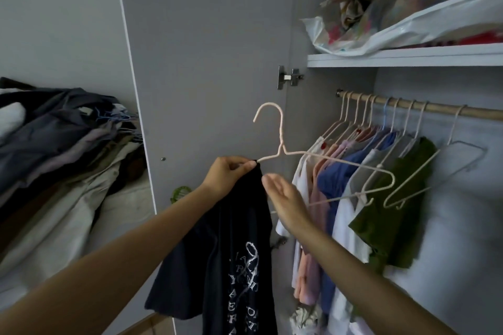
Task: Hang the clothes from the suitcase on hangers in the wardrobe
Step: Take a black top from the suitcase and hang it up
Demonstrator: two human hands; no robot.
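Observation:
A black T-shirt [231,253] with white lettering hangs from the left arm of a pale pink wire hanger [281,144]. My left hand [226,174] pinches the shirt's top edge together with that end of the hanger. My right hand [283,198] is beside the shirt with its fingers extended, touching the fabric's right edge. The hanger's right arm points toward the wardrobe rail [424,107], where several shirts [340,185] hang, among them a green one [397,212]. An empty hanger [435,174] hangs at the right end of the row.
The open grey wardrobe door [206,62] stands right behind the hanger. A pile of clothes [62,149] lies at the left. Above the rail, a white shelf [408,58] holds plastic-wrapped bedding [394,13].

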